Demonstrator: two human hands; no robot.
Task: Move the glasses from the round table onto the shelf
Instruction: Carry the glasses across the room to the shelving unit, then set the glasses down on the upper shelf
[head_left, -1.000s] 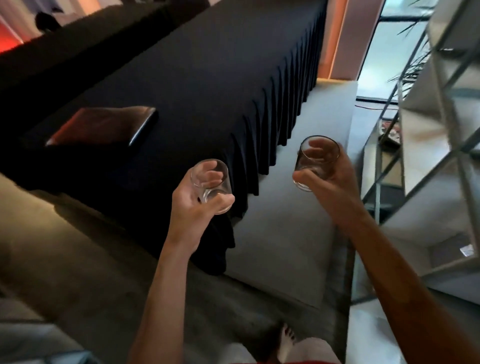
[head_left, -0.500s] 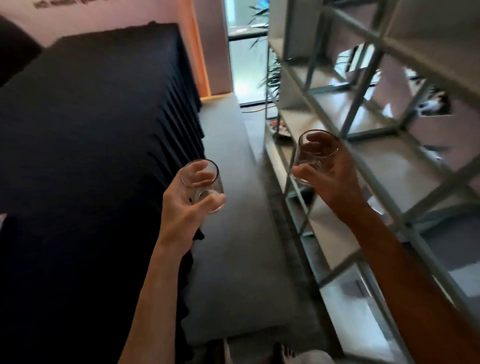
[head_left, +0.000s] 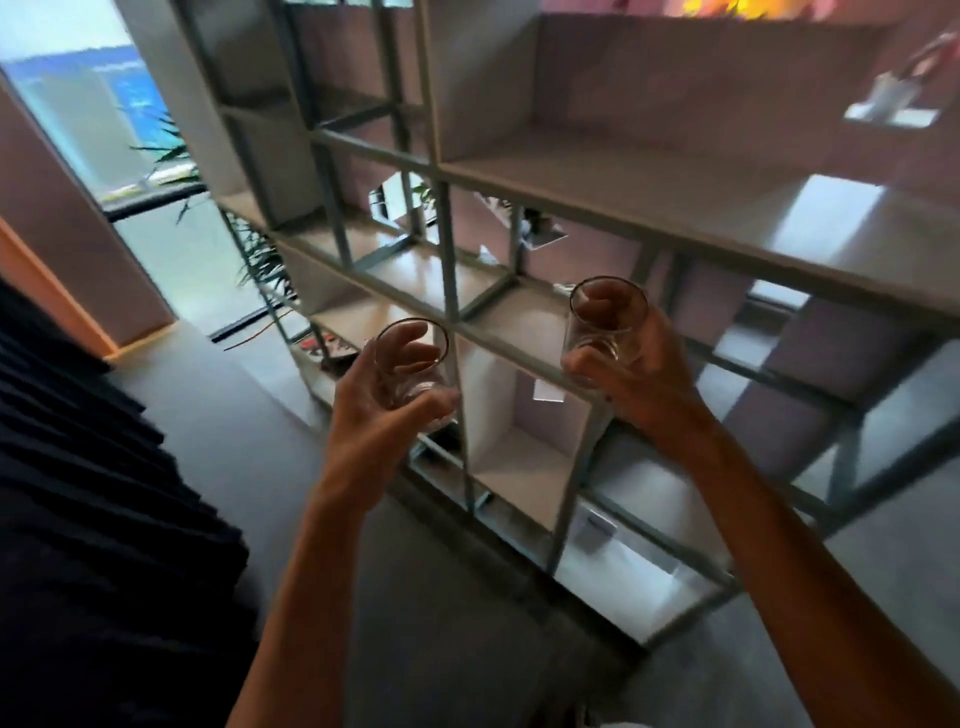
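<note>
You face a grey open shelf (head_left: 623, 208) of square compartments, a black pleated cloth (head_left: 104, 493) at your left. Your left hand (head_left: 374, 415) wraps a clear glass (head_left: 410, 369) upright, fingers behind and thumb in front; beyond it, your right hand (head_left: 639, 379) clasps a second glass (head_left: 605, 319) likewise, held before the shelf's frame. Small items deeper in the compartments are too blurred to name.

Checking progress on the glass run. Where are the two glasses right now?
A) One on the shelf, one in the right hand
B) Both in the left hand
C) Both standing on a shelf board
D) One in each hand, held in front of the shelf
D: the left hand grips one glass and the right hand grips the other glass, both in the air before the shelf, neither set down.
</note>
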